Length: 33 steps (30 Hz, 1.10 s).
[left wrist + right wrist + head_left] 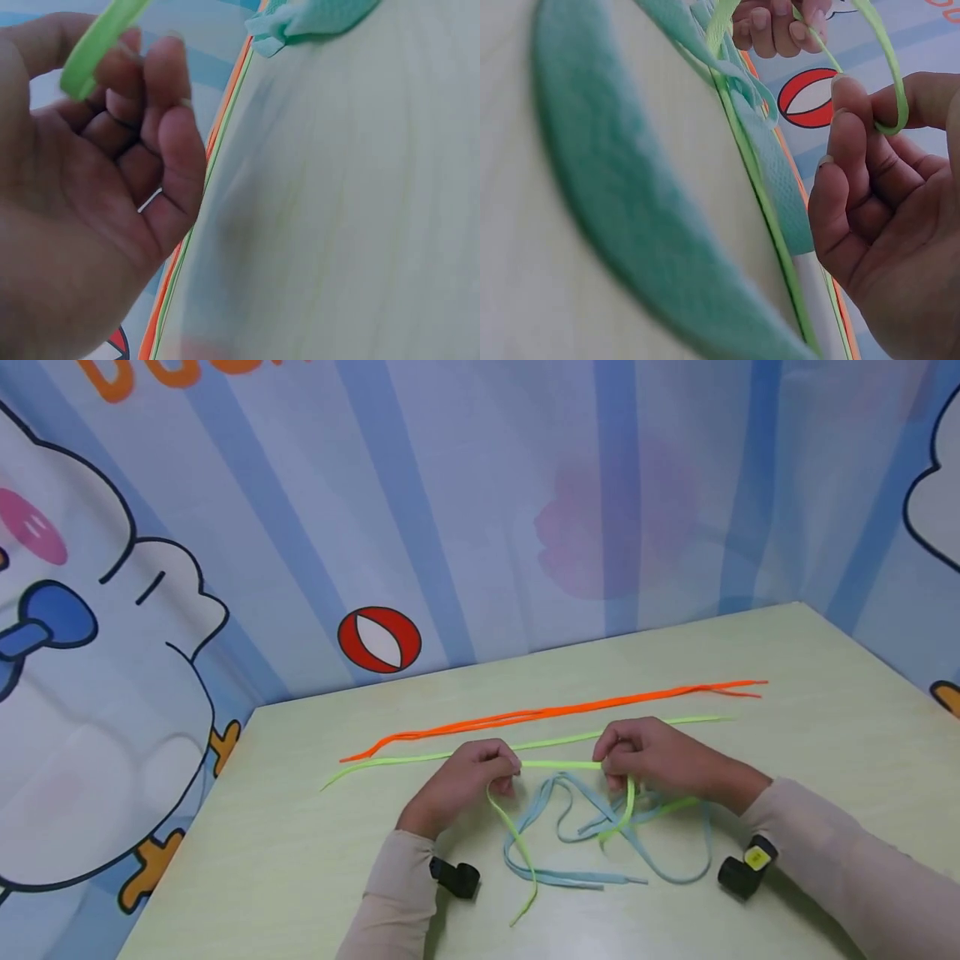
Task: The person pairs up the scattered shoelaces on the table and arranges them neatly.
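A yellow-green shoelace (558,765) is stretched between my two hands above the table. My left hand (476,770) pinches it between thumb and forefinger, and a loose end hangs down toward the table's front. About a hand's width to the right, my right hand (651,756) pinches the same lace, the rest of which drops below the fingers. In the right wrist view the lace (892,67) loops over the right forefinger. Beneath and between the hands lies a tangled pale blue shoelace (570,878); it looms large and blurred in the right wrist view.
Behind the hands, another yellow-green shoelace (397,760) lies stretched across the table (300,860). Farther back, orange shoelaces (555,712) lie side by side. A printed cloth backdrop (487,527) rises at the table's back edge. Each wrist wears a small black camera (457,878).
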Each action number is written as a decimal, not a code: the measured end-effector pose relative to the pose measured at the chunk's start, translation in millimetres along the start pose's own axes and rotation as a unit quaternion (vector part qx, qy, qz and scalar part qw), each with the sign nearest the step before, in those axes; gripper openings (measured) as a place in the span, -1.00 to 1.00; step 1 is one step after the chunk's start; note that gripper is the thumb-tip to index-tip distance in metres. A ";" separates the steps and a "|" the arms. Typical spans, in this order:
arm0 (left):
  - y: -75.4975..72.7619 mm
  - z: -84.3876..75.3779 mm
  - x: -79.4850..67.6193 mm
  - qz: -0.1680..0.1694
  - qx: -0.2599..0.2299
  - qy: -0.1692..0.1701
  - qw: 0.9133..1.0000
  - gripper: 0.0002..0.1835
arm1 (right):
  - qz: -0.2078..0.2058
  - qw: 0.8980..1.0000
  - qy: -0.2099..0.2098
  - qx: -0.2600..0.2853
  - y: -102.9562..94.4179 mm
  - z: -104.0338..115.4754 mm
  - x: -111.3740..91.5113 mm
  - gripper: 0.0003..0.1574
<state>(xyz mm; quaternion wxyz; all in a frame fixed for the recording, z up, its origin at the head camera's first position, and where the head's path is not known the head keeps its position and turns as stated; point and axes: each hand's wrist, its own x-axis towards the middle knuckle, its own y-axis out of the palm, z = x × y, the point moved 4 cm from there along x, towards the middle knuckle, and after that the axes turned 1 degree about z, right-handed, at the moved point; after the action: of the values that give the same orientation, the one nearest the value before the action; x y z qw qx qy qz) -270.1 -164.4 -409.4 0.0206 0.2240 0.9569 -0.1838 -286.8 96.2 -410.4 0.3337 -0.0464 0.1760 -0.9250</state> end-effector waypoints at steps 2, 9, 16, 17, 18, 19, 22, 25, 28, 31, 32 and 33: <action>-2.2 0.5 -0.9 -0.009 -0.015 0.004 1.000 -0.73 | -0.002 1.000 0.001 0.000 -0.8 -1.0 -0.3 -0.81; -13.5 0.9 -2.4 -0.055 -0.048 -0.005 0.997 -0.75 | 0.003 1.000 -0.018 0.015 -4.1 1.1 -0.9 -0.78; -24.9 2.3 -5.7 -0.082 -0.066 0.016 0.994 -0.73 | -0.023 0.998 -0.044 0.035 -6.6 2.7 -1.2 -0.81; -26.4 2.8 -6.3 -0.089 -0.067 0.014 0.994 -0.73 | -0.026 0.998 -0.047 0.036 -6.8 2.9 -1.0 -0.79; -27.8 3.4 -6.7 -0.095 -0.068 0.013 0.993 -0.74 | -0.030 0.998 -0.050 0.036 -6.9 3.1 -1.0 -0.78; -29.0 3.7 -7.3 -0.101 -0.071 0.013 0.992 -0.74 | -0.033 0.998 -0.051 0.036 -6.9 3.2 -0.8 -0.77; -32.1 4.9 -8.3 -0.115 -0.074 0.011 0.990 -0.74 | -0.039 0.997 -0.051 0.037 -6.7 3.5 -0.2 -0.72; -35.7 5.8 -8.6 -0.134 -0.081 0.014 0.988 -0.75 | -0.045 0.997 -0.050 0.034 -7.2 3.4 0.4 -0.74; -40.2 7.4 -8.1 -0.161 -0.092 0.015 0.983 -0.76 | -0.053 0.997 -0.049 0.032 -8.3 3.5 0.4 -0.77; -44.5 8.6 -8.5 -0.186 -0.103 0.008 0.977 -0.76 | -0.058 0.997 -0.047 0.033 -9.0 3.7 -0.6 -0.77; -45.7 8.9 -8.8 -0.192 -0.107 0.007 0.976 -0.76 | -0.058 0.997 -0.046 0.035 -9.0 3.6 -0.9 -0.77; -47.0 8.8 -9.3 -0.197 -0.110 0.004 0.974 -0.76 | -0.058 0.997 -0.046 0.035 -8.9 3.6 -1.3 -0.76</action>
<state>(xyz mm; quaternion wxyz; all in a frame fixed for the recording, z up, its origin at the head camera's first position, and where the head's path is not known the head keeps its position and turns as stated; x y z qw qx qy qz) -282.7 -210.5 -400.4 0.0041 0.0278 0.9966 -0.0770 -290.4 102.4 -403.8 0.2884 -0.0871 0.1247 -0.9453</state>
